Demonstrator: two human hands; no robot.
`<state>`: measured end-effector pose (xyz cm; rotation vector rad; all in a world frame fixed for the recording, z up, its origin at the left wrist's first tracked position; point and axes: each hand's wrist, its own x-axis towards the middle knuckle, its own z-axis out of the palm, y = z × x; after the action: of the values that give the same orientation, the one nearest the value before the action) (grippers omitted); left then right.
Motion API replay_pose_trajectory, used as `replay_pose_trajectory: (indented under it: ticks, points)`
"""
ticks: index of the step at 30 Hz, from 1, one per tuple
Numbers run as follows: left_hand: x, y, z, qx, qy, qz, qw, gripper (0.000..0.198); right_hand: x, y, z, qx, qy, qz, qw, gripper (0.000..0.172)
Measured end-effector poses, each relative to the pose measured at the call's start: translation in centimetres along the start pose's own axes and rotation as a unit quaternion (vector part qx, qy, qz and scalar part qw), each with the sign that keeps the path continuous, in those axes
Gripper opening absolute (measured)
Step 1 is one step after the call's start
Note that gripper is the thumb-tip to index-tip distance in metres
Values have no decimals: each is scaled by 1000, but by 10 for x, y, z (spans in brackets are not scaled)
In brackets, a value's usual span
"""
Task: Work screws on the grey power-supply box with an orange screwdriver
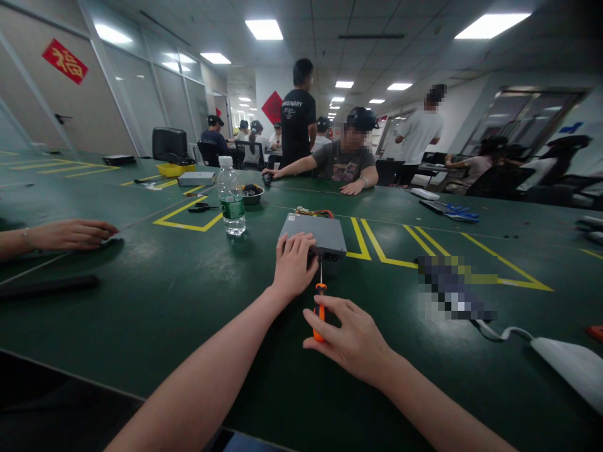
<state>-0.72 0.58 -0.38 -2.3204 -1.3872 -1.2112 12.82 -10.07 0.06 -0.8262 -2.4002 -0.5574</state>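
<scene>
A grey metal power supply unit (pixel 320 231) lies on the green table, its bundle of coloured cables (pixel 315 213) at the far side. My left hand (pixel 294 263) grips its near left corner, fingers over the top and thumb at the near face. In my right hand (pixel 351 336) is a screwdriver (pixel 320 312) with an orange and black handle, held between thumb and fingers. The screwdriver's shaft points away from me, and its tip meets the unit's near face; the exact contact spot is too small to make out.
A water bottle (pixel 231 201) stands left of the unit, with a metal bowl (pixel 252 194) behind it. Another person's hand (pixel 70 235) rests at the left. A blurred dark device (pixel 455 292) with a white cable lies right. Across the table sits a person (pixel 346 157).
</scene>
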Motion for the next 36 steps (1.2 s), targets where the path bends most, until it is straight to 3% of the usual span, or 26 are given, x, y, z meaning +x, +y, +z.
replay_pose_trajectory:
  ticks: [3,9,17,23,28,33,36]
  points:
    - [0,-1,1,-1,5,2,1000,25,3,0,-2,-36,44,-12,998,27]
    - [1,0,2,7,7,-1,1000,25,3,1,-11,-94,101,40,990,17]
    - [0,1,3,6,12,-6,1000,24,0,-3,-14,-159,57,87,982,13]
    - [0,2,3,5,20,-7,1000,24,1,-7,-11,-156,24,139,978,25]
    - [0,2,4,5,21,-8,1000,24,1,-10,-4,-145,-30,159,976,25]
    - [0,1,4,6,20,-5,1000,23,1,-7,0,-127,7,72,989,13]
    - [0,1,4,5,20,-5,1000,24,2,-8,0,-104,13,49,993,20]
